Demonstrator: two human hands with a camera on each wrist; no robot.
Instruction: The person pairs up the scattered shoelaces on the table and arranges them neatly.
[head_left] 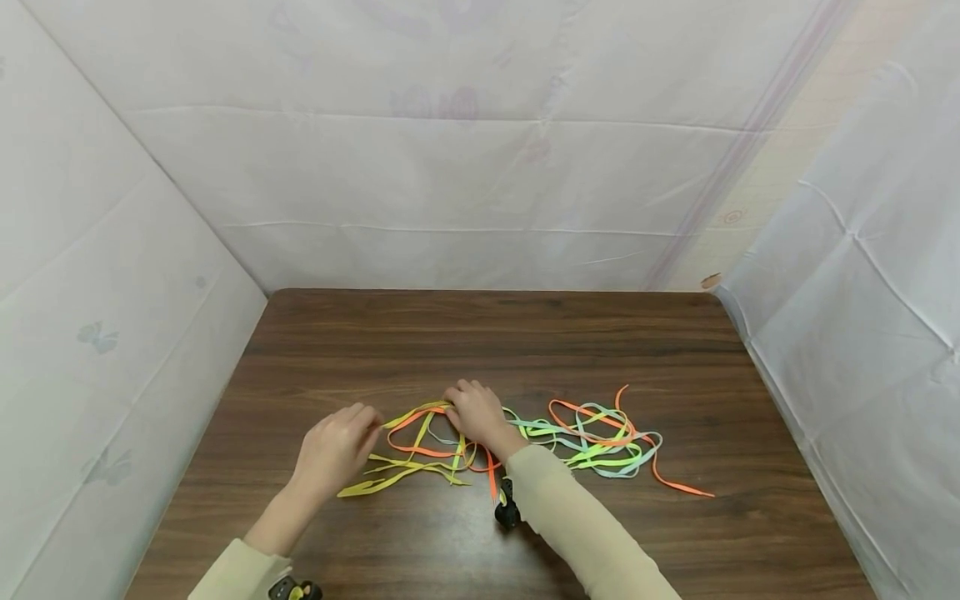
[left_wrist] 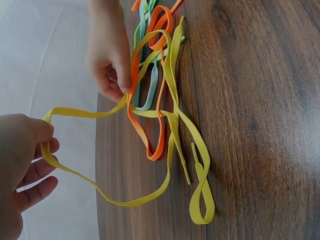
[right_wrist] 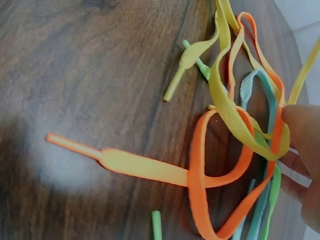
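A loop of yellow shoelace (left_wrist: 80, 113) is pinched between the thumb and index finger of my left hand (head_left: 335, 447), lifted a little off the table. My right hand (head_left: 482, 414) pinches the tangle where the yellow lace crosses an orange shoelace (right_wrist: 145, 170). In the right wrist view, the orange lace curls into a loop and its tipped end lies on the wood. A light blue shoelace (right_wrist: 260, 82) and a green shoelace (right_wrist: 274, 192) run beneath, partly hidden by my right hand. The yellow lace's loose ends spread toward me.
The rest of the tangle, with an orange lace (head_left: 678, 486), light blue and bright green ones, spreads over the brown wooden table (head_left: 360, 333) to the right. Pale patterned sheets (head_left: 480, 183) hang behind the table and along both sides.
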